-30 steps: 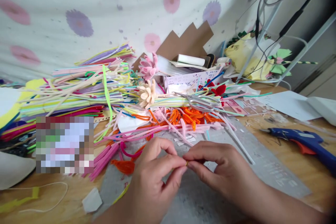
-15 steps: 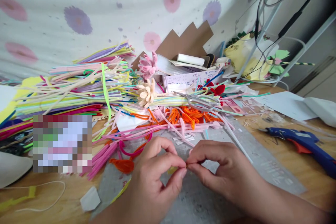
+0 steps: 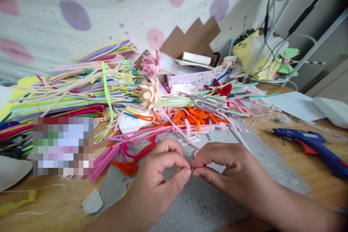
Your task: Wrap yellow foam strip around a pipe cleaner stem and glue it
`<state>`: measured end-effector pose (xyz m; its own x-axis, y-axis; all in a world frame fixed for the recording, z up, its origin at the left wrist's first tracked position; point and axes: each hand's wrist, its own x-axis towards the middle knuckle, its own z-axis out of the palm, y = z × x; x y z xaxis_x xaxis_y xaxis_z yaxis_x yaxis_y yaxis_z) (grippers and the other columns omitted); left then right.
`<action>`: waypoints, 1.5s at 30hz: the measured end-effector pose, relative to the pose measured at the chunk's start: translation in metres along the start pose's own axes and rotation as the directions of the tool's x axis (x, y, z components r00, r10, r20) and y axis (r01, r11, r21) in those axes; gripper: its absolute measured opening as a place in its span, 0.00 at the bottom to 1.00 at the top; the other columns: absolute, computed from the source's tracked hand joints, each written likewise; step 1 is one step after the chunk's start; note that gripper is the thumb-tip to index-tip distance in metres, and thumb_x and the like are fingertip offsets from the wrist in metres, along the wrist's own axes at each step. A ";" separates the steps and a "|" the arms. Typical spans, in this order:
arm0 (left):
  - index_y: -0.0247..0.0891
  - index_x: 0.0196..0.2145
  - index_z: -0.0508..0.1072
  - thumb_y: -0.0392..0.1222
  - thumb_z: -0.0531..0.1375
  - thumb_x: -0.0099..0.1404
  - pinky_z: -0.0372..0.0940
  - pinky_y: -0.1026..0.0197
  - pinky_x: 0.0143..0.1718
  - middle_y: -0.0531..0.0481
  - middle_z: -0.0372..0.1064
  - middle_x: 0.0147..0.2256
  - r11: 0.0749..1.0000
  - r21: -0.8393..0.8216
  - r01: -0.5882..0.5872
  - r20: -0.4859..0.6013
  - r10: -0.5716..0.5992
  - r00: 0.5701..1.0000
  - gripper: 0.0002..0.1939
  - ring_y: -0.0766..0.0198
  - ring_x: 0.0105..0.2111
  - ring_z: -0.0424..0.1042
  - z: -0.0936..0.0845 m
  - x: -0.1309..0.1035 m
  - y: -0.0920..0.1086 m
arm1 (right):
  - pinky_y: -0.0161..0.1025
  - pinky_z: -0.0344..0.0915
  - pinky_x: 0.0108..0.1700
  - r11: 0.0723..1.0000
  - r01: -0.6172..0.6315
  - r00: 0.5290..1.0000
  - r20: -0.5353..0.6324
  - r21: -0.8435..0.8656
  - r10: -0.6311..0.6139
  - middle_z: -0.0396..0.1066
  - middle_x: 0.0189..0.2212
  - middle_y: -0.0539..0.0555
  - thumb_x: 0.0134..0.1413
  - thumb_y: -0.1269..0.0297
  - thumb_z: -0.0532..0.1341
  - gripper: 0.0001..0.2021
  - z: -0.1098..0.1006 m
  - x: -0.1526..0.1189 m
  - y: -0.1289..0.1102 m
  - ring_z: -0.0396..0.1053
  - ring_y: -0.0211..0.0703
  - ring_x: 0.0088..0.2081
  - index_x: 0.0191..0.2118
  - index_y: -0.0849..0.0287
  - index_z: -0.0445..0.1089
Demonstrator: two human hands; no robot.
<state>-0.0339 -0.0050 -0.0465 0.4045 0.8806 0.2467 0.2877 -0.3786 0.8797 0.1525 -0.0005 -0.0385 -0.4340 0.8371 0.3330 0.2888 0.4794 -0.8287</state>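
My left hand (image 3: pixel 160 174) is closed in a pinch, thumb against index finger, over the grey cutting mat (image 3: pixel 217 203). Fingertip to fingertip with it, my right hand (image 3: pixel 231 165) pinches too. Between them shows the tiny golden tip of what looks like a yellow pipe cleaner (image 3: pixel 192 170); most of it is hidden by the fingers. A bit of yellow also shows behind the left hand and beside its wrist. Left of my left hand lies an orange fuzzy petal shape (image 3: pixel 126 168) on a twisted stem. Short white sticks (image 3: pixel 189 140) lie just beyond the fingers.
Bundled pipe cleaners (image 3: pixel 67 90) pile up at the back left. Scissors (image 3: pixel 206 102) rest on the heap near a cream fuzzy flower (image 3: pixel 150 93) and a pink one (image 3: pixel 151 64). A blue glue gun (image 3: pixel 312 146) lies right. A white paper piece (image 3: pixel 92 202) sits front left.
The view has shifted slightly. Both hands keep their pinch at nearly the same place; the left fingers have curled a little closer, and less yellow shows under them.
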 end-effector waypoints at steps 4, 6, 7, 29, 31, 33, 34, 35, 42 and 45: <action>0.39 0.27 0.72 0.34 0.57 0.62 0.60 0.62 0.33 0.54 0.60 0.31 1.000 -0.016 0.026 -0.007 -0.026 1.000 0.07 0.65 0.32 0.64 -0.001 -0.001 0.001 | 0.27 0.63 0.31 0.999 0.032 0.999 -0.006 0.012 -0.032 0.73 0.26 0.50 0.52 0.74 0.64 0.02 0.001 -0.001 0.002 0.69 0.32 0.28 0.30 0.63 0.74; 0.39 0.27 0.72 0.34 0.56 0.62 0.60 0.62 0.33 0.53 0.60 0.30 0.999 -0.026 0.033 -0.013 -0.033 0.999 0.08 0.65 0.32 0.64 -0.001 -0.001 0.002 | 0.29 0.63 0.32 1.000 0.027 1.000 -0.016 0.003 -0.027 0.72 0.26 0.51 0.50 0.74 0.64 0.02 0.001 -0.002 0.001 0.69 0.33 0.29 0.31 0.63 0.73; 0.39 0.26 0.72 0.34 0.56 0.62 0.60 0.61 0.34 0.53 0.60 0.30 0.999 -0.032 0.033 -0.017 -0.033 0.999 0.08 0.64 0.32 0.64 0.000 -0.001 0.002 | 0.29 0.63 0.32 1.000 0.020 1.000 -0.021 -0.003 -0.020 0.72 0.27 0.51 0.49 0.75 0.65 0.02 0.001 -0.002 0.000 0.68 0.34 0.29 0.31 0.63 0.73; 0.39 0.26 0.72 0.34 0.56 0.63 0.61 0.63 0.32 0.53 0.60 0.30 0.998 0.060 0.006 -0.060 -0.002 0.998 0.09 0.65 0.31 0.65 0.003 0.000 0.000 | 0.30 0.63 0.32 0.994 -0.098 0.995 0.002 0.056 0.098 0.74 0.27 0.50 0.53 0.74 0.61 0.08 0.005 0.001 -0.001 0.69 0.35 0.30 0.33 0.56 0.77; 0.39 0.26 0.72 0.34 0.57 0.63 0.61 0.63 0.32 0.53 0.61 0.29 0.998 0.066 0.008 -0.068 -0.004 0.998 0.09 0.65 0.31 0.65 0.004 0.000 0.000 | 0.31 0.63 0.32 0.996 -0.089 0.996 -0.017 0.019 0.090 0.74 0.27 0.50 0.53 0.74 0.61 0.08 0.005 0.000 -0.001 0.69 0.35 0.29 0.32 0.56 0.77; 0.39 0.27 0.73 0.34 0.57 0.63 0.62 0.63 0.32 0.53 0.62 0.30 0.997 0.074 0.006 -0.072 0.000 0.997 0.08 0.65 0.31 0.66 0.004 0.000 0.000 | 0.31 0.63 0.31 0.996 -0.092 0.995 -0.028 -0.016 0.091 0.73 0.26 0.50 0.52 0.74 0.60 0.08 0.006 0.000 0.000 0.69 0.35 0.29 0.31 0.58 0.76; 0.39 0.27 0.73 0.34 0.57 0.63 0.62 0.62 0.32 0.53 0.62 0.30 0.997 0.082 0.003 -0.073 0.003 0.997 0.08 0.64 0.31 0.66 0.004 0.001 0.000 | 0.31 0.62 0.31 0.995 -0.099 0.995 -0.035 -0.029 0.098 0.73 0.26 0.50 0.52 0.74 0.60 0.07 0.006 0.001 0.000 0.68 0.35 0.28 0.30 0.58 0.76; 0.39 0.27 0.73 0.33 0.57 0.62 0.62 0.62 0.32 0.53 0.62 0.30 0.996 0.094 0.000 -0.075 0.007 0.997 0.07 0.64 0.32 0.66 0.004 0.001 0.000 | 0.31 0.62 0.30 0.993 -0.108 0.993 -0.044 -0.037 0.106 0.72 0.25 0.49 0.52 0.75 0.60 0.07 0.005 0.001 -0.001 0.68 0.35 0.28 0.29 0.59 0.75; 0.40 0.28 0.72 0.33 0.59 0.59 0.64 0.61 0.34 0.52 0.63 0.31 0.993 0.109 -0.044 -0.066 0.051 0.997 0.04 0.63 0.33 0.67 0.001 0.001 -0.003 | 0.31 0.61 0.27 0.976 -0.217 0.976 -0.011 0.017 0.217 0.71 0.23 0.51 0.47 0.75 0.59 0.06 0.003 0.005 -0.003 0.66 0.36 0.26 0.26 0.63 0.74; 0.40 0.29 0.71 0.34 0.60 0.58 0.64 0.61 0.35 0.52 0.64 0.32 0.995 0.092 -0.044 -0.045 0.048 0.998 0.03 0.63 0.33 0.68 0.001 0.002 -0.007 | 0.31 0.61 0.27 0.968 -0.250 0.968 -0.004 0.017 0.251 0.71 0.23 0.52 0.45 0.77 0.59 0.06 0.002 0.007 -0.003 0.66 0.36 0.25 0.26 0.64 0.73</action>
<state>-0.0347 -0.0012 -0.0521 0.3787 0.8732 0.3068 0.3478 -0.4415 0.8271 0.1466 0.0037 -0.0348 -0.3443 0.9316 0.1166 0.3740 0.2500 -0.8931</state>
